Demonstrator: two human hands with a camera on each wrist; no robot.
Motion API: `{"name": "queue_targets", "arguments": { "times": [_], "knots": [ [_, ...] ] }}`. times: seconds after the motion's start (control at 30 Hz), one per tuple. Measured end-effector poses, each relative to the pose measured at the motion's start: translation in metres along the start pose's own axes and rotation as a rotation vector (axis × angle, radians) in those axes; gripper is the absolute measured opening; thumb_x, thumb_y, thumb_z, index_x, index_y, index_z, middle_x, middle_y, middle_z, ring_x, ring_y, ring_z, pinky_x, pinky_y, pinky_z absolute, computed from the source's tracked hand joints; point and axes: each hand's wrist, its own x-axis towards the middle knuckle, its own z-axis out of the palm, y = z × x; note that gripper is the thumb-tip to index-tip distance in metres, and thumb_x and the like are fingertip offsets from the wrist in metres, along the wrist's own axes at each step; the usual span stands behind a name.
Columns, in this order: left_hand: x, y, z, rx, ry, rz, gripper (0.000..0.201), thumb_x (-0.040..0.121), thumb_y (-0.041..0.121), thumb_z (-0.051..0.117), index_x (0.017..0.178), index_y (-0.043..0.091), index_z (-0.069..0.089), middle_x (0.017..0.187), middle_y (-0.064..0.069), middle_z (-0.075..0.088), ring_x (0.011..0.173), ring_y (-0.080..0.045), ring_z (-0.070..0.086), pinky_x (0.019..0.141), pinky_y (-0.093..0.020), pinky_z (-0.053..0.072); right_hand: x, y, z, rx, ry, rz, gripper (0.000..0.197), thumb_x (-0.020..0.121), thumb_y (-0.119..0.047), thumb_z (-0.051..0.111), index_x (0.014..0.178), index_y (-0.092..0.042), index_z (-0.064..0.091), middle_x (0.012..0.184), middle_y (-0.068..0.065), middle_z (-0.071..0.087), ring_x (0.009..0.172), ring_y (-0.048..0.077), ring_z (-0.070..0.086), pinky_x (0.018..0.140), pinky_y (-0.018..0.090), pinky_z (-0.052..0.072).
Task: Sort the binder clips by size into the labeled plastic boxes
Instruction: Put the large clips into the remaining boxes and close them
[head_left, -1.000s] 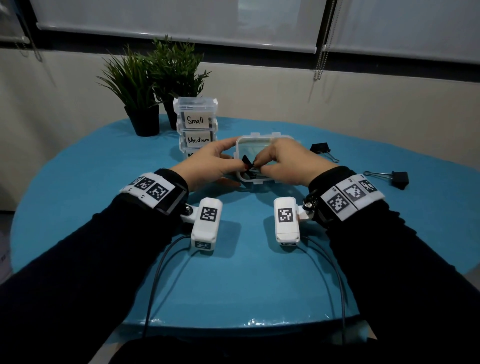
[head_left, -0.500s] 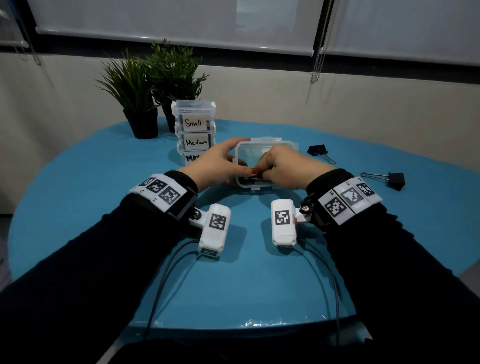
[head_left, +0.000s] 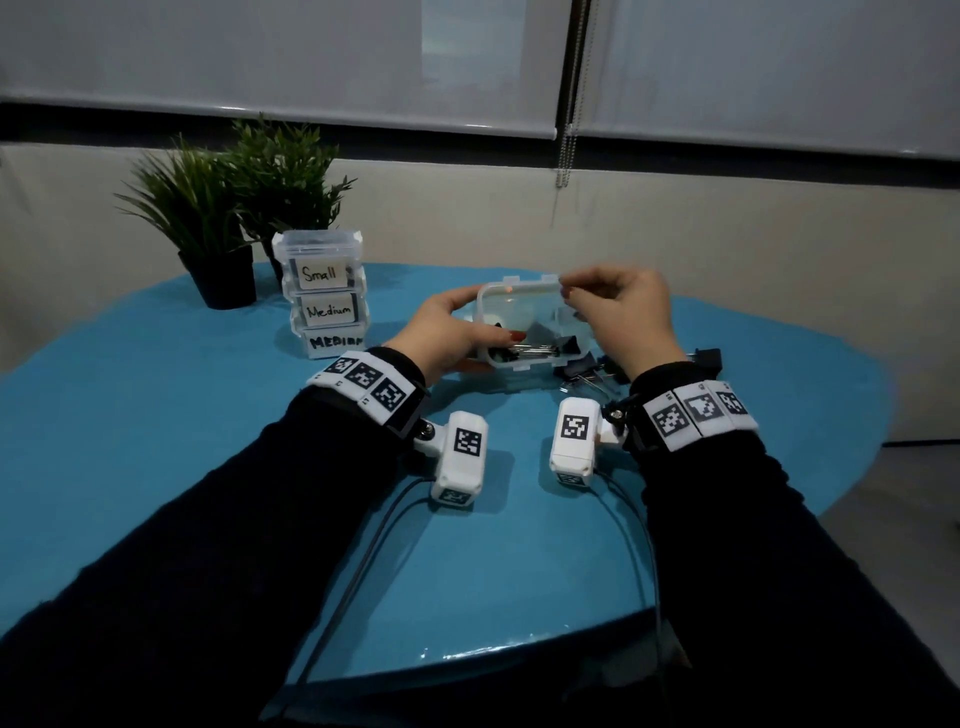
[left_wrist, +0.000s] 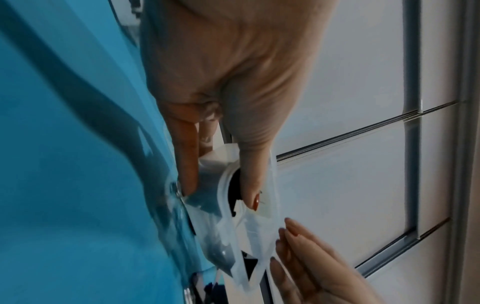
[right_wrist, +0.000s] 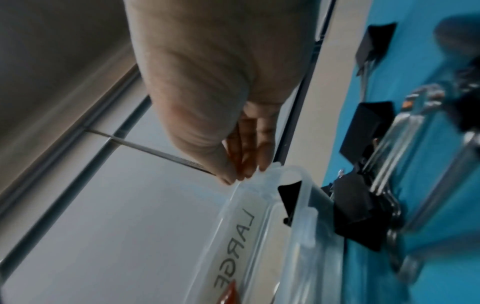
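A clear plastic box (head_left: 493, 358) labeled LARGE (right_wrist: 235, 248) sits mid-table with black binder clips (head_left: 537, 340) inside. My left hand (head_left: 454, 332) grips the box's left end, thumb (left_wrist: 253, 181) over the rim and a finger underneath. My right hand (head_left: 569, 291) pinches the top right corner of the clear lid (head_left: 519, 306), which stands tilted up over the box. In the right wrist view its fingertips (right_wrist: 244, 172) close on the lid's edge. More large black clips (head_left: 584, 375) (right_wrist: 363, 207) lie on the table just right of the box.
A stack of three shut boxes (head_left: 324, 296), labeled Small, Medium and Medium, stands at the back left. Two potted plants (head_left: 218, 244) are behind it. Another black clip (head_left: 707, 358) lies past my right wrist. The round blue table (head_left: 156, 415) ends close on the right.
A second ago both hands held a black clip over the box. Then they pressed at its front edge. Now the right hand has raised the lid, and more clips show to the right.
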Motion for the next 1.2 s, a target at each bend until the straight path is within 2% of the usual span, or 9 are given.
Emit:
{"name": "queue_targets", "arguments": {
  "times": [0.1, 0.2, 0.33, 0.4, 0.53, 0.7, 0.83, 1.03, 1.2],
  "knots": [
    [0.007, -0.002, 0.020, -0.028, -0.037, -0.013, 0.070, 0.071, 0.000, 0.086, 0.131, 0.026, 0.061, 0.108, -0.017, 0.074, 0.092, -0.032, 0.075, 0.070, -0.044, 0.064, 0.005, 0.024, -0.025, -0.098, 0.196, 0.084, 0.017, 0.083, -0.006, 0.068, 0.084, -0.021, 0.076, 0.083, 0.001, 0.075, 0.080, 0.014, 0.070, 0.082, 0.031, 0.058],
    [0.011, -0.005, 0.032, -0.044, -0.092, -0.024, 0.066, 0.074, -0.004, 0.082, 0.131, 0.023, 0.062, 0.103, -0.014, 0.075, 0.086, -0.029, 0.075, 0.072, -0.045, 0.063, 0.009, 0.047, -0.047, -0.425, 0.355, 0.302, 0.033, 0.078, -0.012, 0.054, 0.101, -0.026, 0.074, 0.115, 0.009, 0.067, 0.116, 0.028, 0.059, 0.102, 0.040, 0.049],
    [0.014, -0.015, 0.028, -0.037, -0.110, 0.011, 0.063, 0.075, -0.004, 0.082, 0.129, 0.021, 0.064, 0.108, -0.018, 0.074, 0.090, -0.032, 0.074, 0.073, -0.047, 0.063, 0.015, 0.075, -0.061, -0.875, 0.077, 0.641, 0.043, 0.090, -0.026, 0.056, 0.132, -0.024, 0.056, 0.143, 0.012, 0.045, 0.133, 0.037, 0.037, 0.104, 0.047, 0.033],
    [0.013, -0.018, 0.024, -0.055, -0.107, 0.011, 0.062, 0.076, -0.004, 0.082, 0.130, 0.022, 0.064, 0.104, -0.016, 0.075, 0.088, -0.030, 0.074, 0.073, -0.044, 0.063, 0.022, 0.084, -0.062, -0.963, -0.037, 0.663, 0.044, 0.091, -0.025, 0.052, 0.134, -0.014, 0.054, 0.144, 0.013, 0.044, 0.132, 0.037, 0.039, 0.101, 0.046, 0.037],
    [0.007, -0.017, 0.018, -0.043, -0.120, 0.027, 0.063, 0.074, -0.003, 0.083, 0.128, 0.024, 0.065, 0.102, -0.016, 0.075, 0.087, -0.027, 0.074, 0.074, -0.040, 0.063, 0.028, 0.090, -0.066, -1.032, 0.006, 0.655, 0.043, 0.092, -0.017, 0.053, 0.135, -0.012, 0.057, 0.144, 0.014, 0.044, 0.129, 0.036, 0.046, 0.102, 0.041, 0.044],
    [0.001, -0.015, 0.010, -0.011, -0.130, 0.027, 0.064, 0.072, -0.001, 0.085, 0.128, 0.026, 0.066, 0.105, -0.016, 0.075, 0.088, -0.026, 0.074, 0.072, -0.038, 0.063, 0.029, 0.096, -0.069, -0.934, 0.059, 0.573, 0.038, 0.085, -0.016, 0.058, 0.122, -0.018, 0.068, 0.136, 0.011, 0.057, 0.119, 0.035, 0.056, 0.101, 0.039, 0.050],
    [-0.002, -0.017, 0.002, 0.010, -0.124, 0.023, 0.066, 0.071, 0.003, 0.087, 0.128, 0.028, 0.066, 0.106, -0.015, 0.076, 0.094, -0.029, 0.074, 0.077, -0.043, 0.062, 0.023, 0.090, -0.068, -0.828, 0.102, 0.475, 0.025, 0.087, -0.003, 0.059, 0.105, -0.014, 0.072, 0.112, 0.009, 0.070, 0.107, 0.032, 0.064, 0.094, 0.037, 0.054],
    [-0.006, -0.017, -0.005, 0.021, -0.113, 0.015, 0.060, 0.072, 0.009, 0.088, 0.124, 0.030, 0.068, 0.104, -0.013, 0.077, 0.098, -0.031, 0.074, 0.086, -0.048, 0.060, 0.004, 0.053, -0.054, -0.275, 0.398, 0.167, 0.026, 0.095, -0.006, 0.059, 0.118, -0.011, 0.048, 0.104, 0.009, 0.062, 0.089, 0.024, 0.062, 0.072, 0.027, 0.047],
    [-0.006, -0.016, -0.005, 0.012, -0.106, 0.006, 0.058, 0.075, 0.008, 0.086, 0.125, 0.028, 0.067, 0.106, -0.012, 0.077, 0.095, -0.027, 0.075, 0.082, -0.045, 0.062, -0.013, 0.019, -0.013, 0.013, 0.114, -0.192, 0.018, 0.080, -0.005, 0.079, 0.091, -0.014, 0.069, 0.100, -0.001, 0.074, 0.090, 0.007, 0.068, 0.077, 0.019, 0.054]
  ]
}}
